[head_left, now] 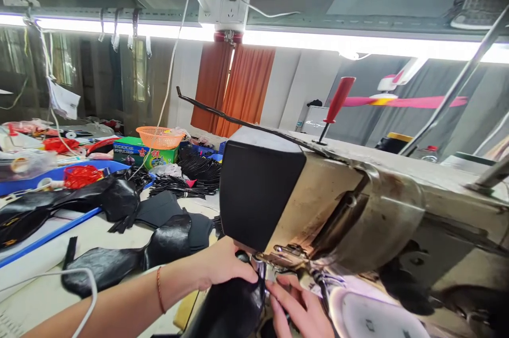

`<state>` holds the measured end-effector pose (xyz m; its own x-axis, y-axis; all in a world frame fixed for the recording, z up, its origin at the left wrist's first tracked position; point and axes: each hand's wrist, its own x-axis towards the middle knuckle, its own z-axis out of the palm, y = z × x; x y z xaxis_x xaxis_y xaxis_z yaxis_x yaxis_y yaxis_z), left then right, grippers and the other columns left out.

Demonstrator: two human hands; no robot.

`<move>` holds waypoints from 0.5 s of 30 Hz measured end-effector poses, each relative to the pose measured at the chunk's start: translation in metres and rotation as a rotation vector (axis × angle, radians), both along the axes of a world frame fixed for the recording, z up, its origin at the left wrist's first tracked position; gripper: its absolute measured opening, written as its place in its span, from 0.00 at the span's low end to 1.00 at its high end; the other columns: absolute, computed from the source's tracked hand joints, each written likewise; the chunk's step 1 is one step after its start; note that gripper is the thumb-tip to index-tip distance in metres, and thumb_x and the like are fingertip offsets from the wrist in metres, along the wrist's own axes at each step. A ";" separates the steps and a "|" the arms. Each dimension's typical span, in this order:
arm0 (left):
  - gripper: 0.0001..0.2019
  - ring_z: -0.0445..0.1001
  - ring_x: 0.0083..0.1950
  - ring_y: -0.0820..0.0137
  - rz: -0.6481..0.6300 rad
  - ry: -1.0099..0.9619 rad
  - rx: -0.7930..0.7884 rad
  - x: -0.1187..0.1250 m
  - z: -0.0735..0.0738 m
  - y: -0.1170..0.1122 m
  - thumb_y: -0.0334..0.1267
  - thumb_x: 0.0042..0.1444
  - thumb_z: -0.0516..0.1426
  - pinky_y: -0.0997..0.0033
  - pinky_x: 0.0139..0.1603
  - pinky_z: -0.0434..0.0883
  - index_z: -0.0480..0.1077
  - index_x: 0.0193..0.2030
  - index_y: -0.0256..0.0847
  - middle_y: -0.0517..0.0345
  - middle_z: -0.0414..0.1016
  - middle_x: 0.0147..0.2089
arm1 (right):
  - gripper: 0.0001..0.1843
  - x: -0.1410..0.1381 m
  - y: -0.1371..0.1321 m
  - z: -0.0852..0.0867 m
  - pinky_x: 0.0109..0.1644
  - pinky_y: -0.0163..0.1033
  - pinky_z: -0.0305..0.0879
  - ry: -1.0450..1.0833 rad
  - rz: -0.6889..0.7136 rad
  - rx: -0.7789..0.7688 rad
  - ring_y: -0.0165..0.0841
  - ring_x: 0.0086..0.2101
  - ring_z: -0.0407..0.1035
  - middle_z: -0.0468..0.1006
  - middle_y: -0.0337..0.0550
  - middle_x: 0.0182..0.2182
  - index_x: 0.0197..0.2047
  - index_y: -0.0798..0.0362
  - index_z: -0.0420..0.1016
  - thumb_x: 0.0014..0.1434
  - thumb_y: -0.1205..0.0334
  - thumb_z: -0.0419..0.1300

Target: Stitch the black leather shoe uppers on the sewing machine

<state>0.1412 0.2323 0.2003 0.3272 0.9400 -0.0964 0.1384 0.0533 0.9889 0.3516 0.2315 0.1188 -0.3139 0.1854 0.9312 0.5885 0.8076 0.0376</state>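
Observation:
My left hand (pixel 225 266) grips a black leather piece (pixel 230 309) right under the head of a worn sewing machine (pixel 338 200), fingers pressed on the material beside the needle area. My right hand (pixel 296 309) lies on the same black piece from the right, fingertips touching it next to the presser foot (pixel 260 269). A red cord bracelet sits on my left wrist. The machine's black end cover (pixel 258 184) hides most of the needle.
Black leather cut pieces (pixel 159 242) lie on the table to the left, with an orange basket (pixel 159 138), a green box (pixel 137 151) and a blue tray (pixel 47 227). A red-handled screwdriver (pixel 334 107) stands on the machine top. A white cable (pixel 85 287) loops near my left arm.

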 end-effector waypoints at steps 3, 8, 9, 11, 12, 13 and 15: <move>0.14 0.72 0.49 0.66 -0.010 -0.003 -0.015 0.000 0.000 0.002 0.32 0.35 0.62 0.66 0.60 0.65 0.78 0.34 0.37 0.60 0.79 0.40 | 0.14 0.005 0.006 -0.002 0.40 0.25 0.74 -0.055 0.011 0.040 0.29 0.42 0.76 0.78 0.46 0.43 0.48 0.53 0.81 0.57 0.68 0.63; 0.04 0.70 0.39 0.68 -0.030 0.019 -0.050 -0.001 0.001 0.006 0.34 0.36 0.63 0.68 0.51 0.68 0.72 0.21 0.38 0.63 0.71 0.26 | 0.13 0.005 0.004 -0.002 0.43 0.24 0.74 -0.054 -0.013 0.003 0.27 0.41 0.76 0.79 0.43 0.43 0.48 0.51 0.81 0.60 0.65 0.62; 0.05 0.70 0.39 0.68 -0.029 0.025 -0.055 -0.002 0.001 0.008 0.35 0.36 0.63 0.67 0.51 0.68 0.72 0.22 0.38 0.63 0.72 0.26 | 0.13 0.004 0.002 0.000 0.43 0.24 0.74 -0.053 -0.020 0.003 0.26 0.40 0.76 0.79 0.43 0.42 0.48 0.51 0.82 0.61 0.64 0.62; 0.06 0.71 0.41 0.67 -0.031 0.028 -0.048 -0.003 -0.001 0.011 0.36 0.36 0.63 0.65 0.54 0.67 0.75 0.24 0.39 0.62 0.74 0.29 | 0.12 0.001 0.001 0.002 0.42 0.23 0.74 -0.038 -0.039 -0.010 0.25 0.38 0.76 0.80 0.43 0.40 0.47 0.50 0.83 0.62 0.61 0.61; 0.06 0.71 0.44 0.65 -0.040 0.023 -0.041 -0.005 -0.002 0.013 0.35 0.36 0.63 0.65 0.57 0.66 0.76 0.25 0.39 0.61 0.76 0.30 | 0.12 0.001 0.000 0.003 0.42 0.23 0.74 -0.025 -0.045 -0.021 0.25 0.38 0.76 0.80 0.43 0.40 0.46 0.50 0.83 0.63 0.61 0.60; 0.08 0.71 0.47 0.65 -0.055 0.015 -0.036 -0.007 -0.003 0.014 0.35 0.36 0.64 0.65 0.59 0.65 0.77 0.28 0.39 0.61 0.77 0.32 | 0.12 0.000 -0.001 0.003 0.41 0.23 0.74 -0.009 -0.050 -0.036 0.25 0.38 0.76 0.80 0.43 0.40 0.46 0.49 0.83 0.64 0.60 0.60; 0.14 0.72 0.50 0.66 -0.131 -0.006 -0.079 -0.015 -0.008 0.016 0.36 0.35 0.67 0.66 0.62 0.64 0.79 0.34 0.41 0.61 0.78 0.36 | 0.12 -0.001 -0.002 0.003 0.41 0.22 0.74 0.017 -0.050 -0.062 0.26 0.39 0.76 0.80 0.43 0.40 0.45 0.49 0.84 0.64 0.59 0.60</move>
